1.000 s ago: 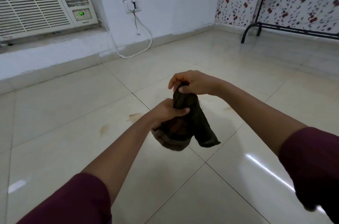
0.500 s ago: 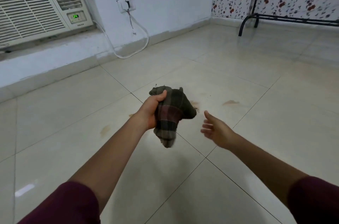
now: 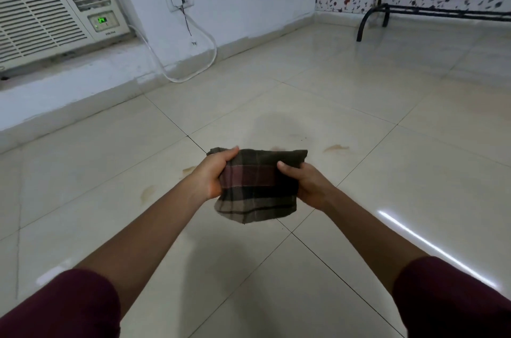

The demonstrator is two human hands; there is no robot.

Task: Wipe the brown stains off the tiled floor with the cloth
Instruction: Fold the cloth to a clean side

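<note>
Both hands hold the checked cloth (image 3: 258,185) stretched above the tiled floor (image 3: 359,171): left hand (image 3: 213,174) grips its left edge, right hand (image 3: 309,185) its right. Brown stains (image 3: 336,147) lie just beyond and to the left

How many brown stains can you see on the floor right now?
3: one brown stain right of the cloth, one just beside the left hand, one further left. Fainter marks sit beyond the cloth; others may be hidden beneath it.
</note>
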